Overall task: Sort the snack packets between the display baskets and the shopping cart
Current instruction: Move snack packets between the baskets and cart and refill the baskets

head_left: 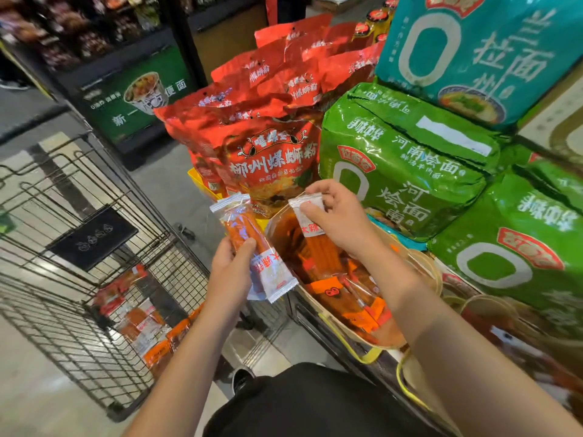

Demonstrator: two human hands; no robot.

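The left hand (232, 263) grips a long orange snack packet (252, 244) upright beside the wire shopping cart (94, 298) to its left; the right hand (334, 216) pinches another packet's white end (307, 212), long axis tilted, over the display basket (318, 307).

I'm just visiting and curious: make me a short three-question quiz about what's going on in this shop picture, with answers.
1. True or false: the left hand holds a snack packet.
2. What is the right hand pinching?
A. a green noodle pack
B. a packet over the display basket
C. the cart's wire
3. Where do orange packets already lie, on the person's left?

Key: 1 true; 2 B; 3 in the shopping cart.
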